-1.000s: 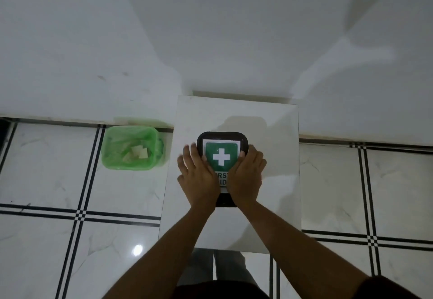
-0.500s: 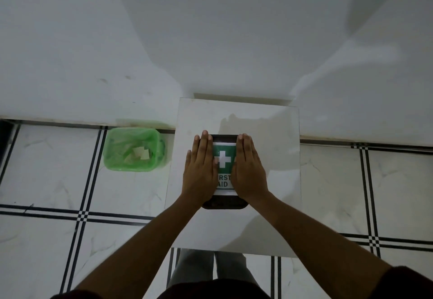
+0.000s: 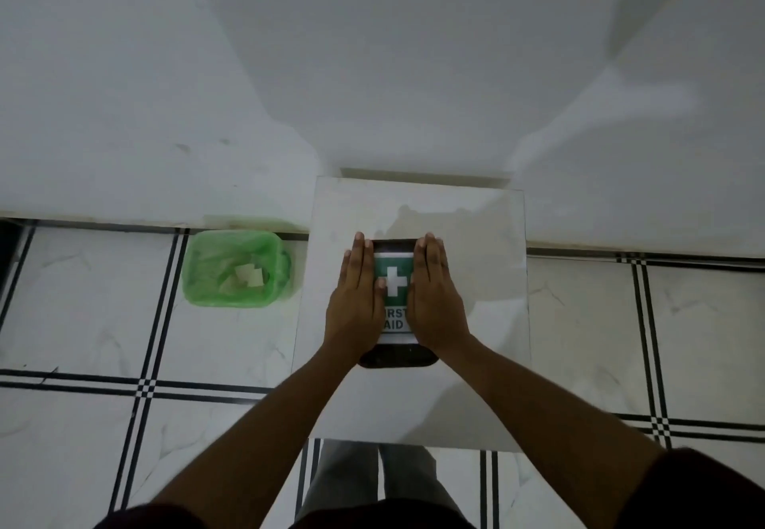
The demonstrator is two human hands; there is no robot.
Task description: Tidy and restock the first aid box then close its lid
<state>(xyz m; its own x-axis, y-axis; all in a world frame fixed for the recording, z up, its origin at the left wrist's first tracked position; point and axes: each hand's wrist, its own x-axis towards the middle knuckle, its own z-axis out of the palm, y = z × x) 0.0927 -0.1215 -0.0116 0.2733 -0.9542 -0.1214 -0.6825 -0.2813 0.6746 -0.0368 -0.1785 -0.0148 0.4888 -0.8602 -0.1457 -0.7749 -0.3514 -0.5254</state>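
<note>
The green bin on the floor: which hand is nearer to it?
Left. The left hand lies flat on the first aid box, on the side toward the green bin; the right hand lies beyond it.

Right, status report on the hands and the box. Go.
Left hand and right hand flat, open, palms down on the first aid box. Lid on, label up. Nothing in the way.

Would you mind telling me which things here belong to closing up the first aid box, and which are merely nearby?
Part of the job: first aid box, left hand, right hand, both flat on its lid.

Merely nearby: green bin on the floor; small table under the box.
</note>
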